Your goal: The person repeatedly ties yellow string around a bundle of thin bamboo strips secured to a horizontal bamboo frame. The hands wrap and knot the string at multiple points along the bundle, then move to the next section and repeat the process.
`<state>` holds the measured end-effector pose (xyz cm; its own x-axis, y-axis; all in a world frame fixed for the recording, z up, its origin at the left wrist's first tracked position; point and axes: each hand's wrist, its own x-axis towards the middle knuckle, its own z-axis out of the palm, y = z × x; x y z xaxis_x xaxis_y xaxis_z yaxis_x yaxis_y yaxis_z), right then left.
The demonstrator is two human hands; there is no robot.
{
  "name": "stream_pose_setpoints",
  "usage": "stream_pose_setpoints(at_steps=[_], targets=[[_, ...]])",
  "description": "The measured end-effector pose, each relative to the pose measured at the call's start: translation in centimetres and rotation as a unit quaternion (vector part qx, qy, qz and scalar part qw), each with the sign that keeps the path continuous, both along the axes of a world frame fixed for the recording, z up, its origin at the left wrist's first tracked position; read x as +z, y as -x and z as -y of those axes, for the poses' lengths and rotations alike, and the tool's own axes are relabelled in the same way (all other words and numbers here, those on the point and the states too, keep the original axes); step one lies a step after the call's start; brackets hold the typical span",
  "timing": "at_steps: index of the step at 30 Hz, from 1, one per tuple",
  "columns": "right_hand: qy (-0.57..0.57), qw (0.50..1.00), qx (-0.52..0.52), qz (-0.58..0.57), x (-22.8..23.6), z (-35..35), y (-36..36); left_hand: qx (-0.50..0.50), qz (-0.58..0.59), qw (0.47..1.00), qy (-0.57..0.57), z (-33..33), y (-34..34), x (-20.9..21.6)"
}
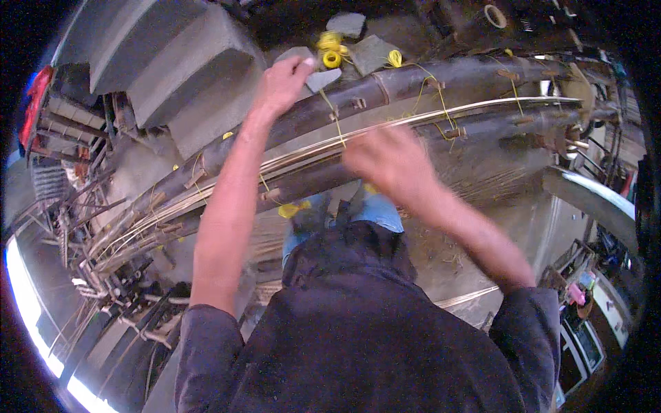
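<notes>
Here: left hand (282, 82), fingers curled, rests on far bamboo pole (413, 79) beside yellow string rolls (331, 51); right hand (389, 162), blurred, over thin strips (427, 113), grip unclear.

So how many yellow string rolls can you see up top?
3: two yellow rolls close together just right of the left hand, one farther right by the grey stone; more may be hidden.

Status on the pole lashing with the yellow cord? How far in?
Done: yellow cord already crosses the thick dark poles and the thin pale strips at several points. In hand: left hand rests on the upper pole near the yellow spools; right hand, motion-blurred, is at the strips. Left: the far left end shows loose, splayed strips.
</notes>
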<state>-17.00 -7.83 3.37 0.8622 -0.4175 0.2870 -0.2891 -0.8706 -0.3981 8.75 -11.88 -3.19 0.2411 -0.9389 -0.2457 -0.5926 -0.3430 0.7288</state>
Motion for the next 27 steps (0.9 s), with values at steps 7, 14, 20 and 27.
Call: stream_pose_setpoints(at_steps=[7, 14, 20, 27], targets=[[0.149, 0.964, -0.089, -0.199, 4.5, 1.5, -1.4, 0.03, -0.055, 0.987, 0.151, -11.8, -10.5, 5.6], [-0.084, 0.939, -0.29, -0.165, 4.0, -3.7, 0.0, 0.21, -0.197, 0.944, 0.161, -27.3, -18.6, 5.6], [-0.017, 0.948, -0.26, -0.184, -1.5, 0.0, -2.9, 0.172, -0.213, 0.948, 0.164, -27.4, -18.0, 7.7], [0.03, 0.947, -0.316, 0.05, -1.3, -5.9, -5.0, 0.18, -0.151, 0.961, 0.147, -29.3, -17.7, 7.7]])
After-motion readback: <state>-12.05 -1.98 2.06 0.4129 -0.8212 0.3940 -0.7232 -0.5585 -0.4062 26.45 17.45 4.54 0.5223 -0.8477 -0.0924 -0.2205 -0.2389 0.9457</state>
